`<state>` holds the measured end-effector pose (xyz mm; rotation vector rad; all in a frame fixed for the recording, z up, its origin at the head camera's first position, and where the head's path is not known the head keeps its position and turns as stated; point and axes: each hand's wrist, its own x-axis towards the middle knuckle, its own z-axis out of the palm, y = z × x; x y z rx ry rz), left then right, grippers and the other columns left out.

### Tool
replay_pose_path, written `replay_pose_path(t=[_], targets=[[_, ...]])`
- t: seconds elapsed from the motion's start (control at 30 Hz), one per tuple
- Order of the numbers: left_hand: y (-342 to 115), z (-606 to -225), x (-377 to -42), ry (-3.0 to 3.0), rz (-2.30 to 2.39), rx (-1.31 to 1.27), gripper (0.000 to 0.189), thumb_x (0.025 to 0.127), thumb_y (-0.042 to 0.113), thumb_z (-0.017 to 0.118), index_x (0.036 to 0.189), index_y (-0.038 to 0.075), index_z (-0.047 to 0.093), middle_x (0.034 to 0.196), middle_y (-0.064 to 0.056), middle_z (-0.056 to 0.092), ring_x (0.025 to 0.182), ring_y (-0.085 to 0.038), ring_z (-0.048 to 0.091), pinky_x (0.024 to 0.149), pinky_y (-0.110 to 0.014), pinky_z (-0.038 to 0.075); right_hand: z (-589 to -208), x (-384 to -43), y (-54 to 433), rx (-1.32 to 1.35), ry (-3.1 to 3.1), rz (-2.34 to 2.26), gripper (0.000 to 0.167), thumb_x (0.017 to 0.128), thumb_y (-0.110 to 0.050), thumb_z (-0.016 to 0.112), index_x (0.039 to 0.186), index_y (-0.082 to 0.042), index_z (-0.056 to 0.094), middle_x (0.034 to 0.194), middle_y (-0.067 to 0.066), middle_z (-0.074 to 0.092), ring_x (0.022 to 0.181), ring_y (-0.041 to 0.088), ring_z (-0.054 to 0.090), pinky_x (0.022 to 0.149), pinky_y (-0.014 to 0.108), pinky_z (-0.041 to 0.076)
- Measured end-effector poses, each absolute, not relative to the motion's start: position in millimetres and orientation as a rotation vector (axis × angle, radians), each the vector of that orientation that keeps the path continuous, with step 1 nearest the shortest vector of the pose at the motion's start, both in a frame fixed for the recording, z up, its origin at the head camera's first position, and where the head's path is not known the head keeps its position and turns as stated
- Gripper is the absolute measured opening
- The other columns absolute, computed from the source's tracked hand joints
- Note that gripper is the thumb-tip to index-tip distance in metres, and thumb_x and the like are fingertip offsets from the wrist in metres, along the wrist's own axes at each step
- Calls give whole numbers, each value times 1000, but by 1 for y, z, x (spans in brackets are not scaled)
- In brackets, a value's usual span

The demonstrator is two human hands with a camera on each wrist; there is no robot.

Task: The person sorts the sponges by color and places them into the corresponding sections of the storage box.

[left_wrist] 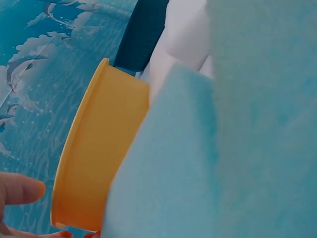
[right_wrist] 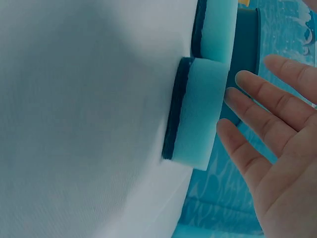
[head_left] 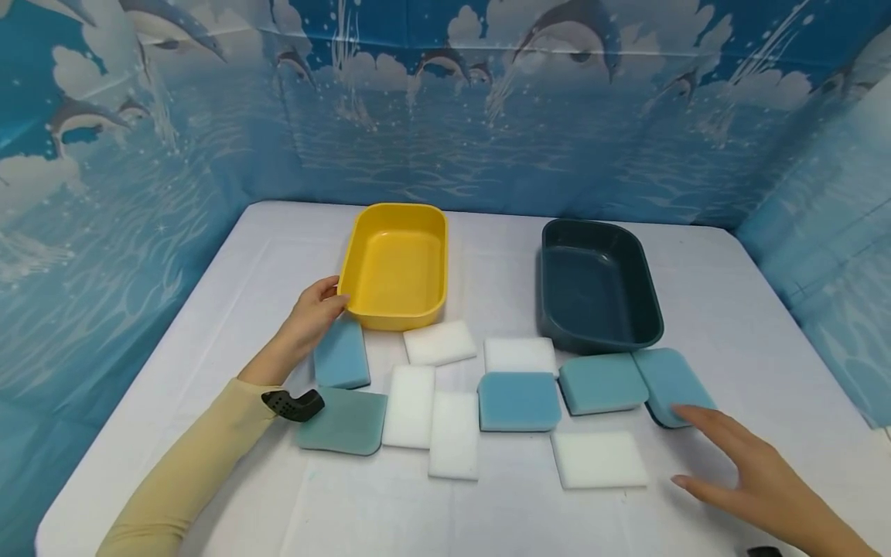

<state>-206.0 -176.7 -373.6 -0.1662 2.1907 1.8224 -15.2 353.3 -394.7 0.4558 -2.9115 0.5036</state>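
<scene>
The left hand (head_left: 312, 321), fingers loosely open, is at the near left corner of the yellow tray (head_left: 395, 267), while the right hand (head_left: 759, 478), fingers spread, hovers by the rightmost blue sponge (head_left: 670, 381), on the worktop (head_left: 348, 510) near the dark tray (head_left: 592, 282).

Head view: high, from the bench's (head_left: 348, 510) near side, facing forward and down, farthest off, both far corners in. Left wrist: low, close, rolled sideways, facing far side past yellow tub (head_left: 393, 263). Right wrist: low, close, rolled opposite way, rightmost teal sponge (right_wrist: 200, 114) shared with head. All three share dark tub (head_left: 595, 286).
</scene>
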Motion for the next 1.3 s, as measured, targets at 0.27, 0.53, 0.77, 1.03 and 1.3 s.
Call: replay_pose_path(t=[0.27, 0.53, 0.77, 1.03, 1.3], targets=[[-182, -374, -211, 2164, 1750, -87, 59, 97, 8, 40, 148, -1, 13, 151, -22, 27, 135, -31, 35, 114, -40, 30, -392, -18, 337, 651, -2828, 590, 86, 58, -26, 88, 135, -17, 49, 131, -8, 45, 121, -24, 21, 89, -4, 15], [-189, -376, -212, 2270, 1640, -23, 59, 97, 10, 43, 148, 2, 16, 145, -24, 32, 130, -34, 38, 113, -44, 31, -394, -17, 321, 639, -2903, 444, 85, 57, -41, 86, 133, -24, 51, 126, -2, 52, 114, -19, 27, 84, 12, 40], [-189, -380, -212, 2393, 1539, -18, 62, 96, 16, 47, 149, 7, 16, 144, -23, 34, 131, -36, 39, 111, -48, 34, -403, -16, 301, 790, -2950, 452, 79, 64, -51, 79, 133, -28, 50, 128, -9, 52, 116, -19, 28, 86, 4, 38], [-191, -380, -210, 2458, 1491, 17, 63, 95, 18, 49, 149, 7, 18, 140, -24, 36, 127, -36, 40, 109, -48, 36, -407, -22, 296, 850, -2913, 318, 74, 62, -44, 82, 128, -24, 55, 122, -8, 55, 108, -5, 44, 83, 5, 41], [-189, -375, -207, 2471, 1485, 19, 64, 95, 19, 50, 149, 7, 18, 141, -23, 36, 125, -35, 41, 109, -48, 37, -406, -25, 294, 813, -2961, 276, 64, 67, -48, 78, 123, -23, 59, 116, -8, 57, 100, 2, 51, 76, 23, 53]])
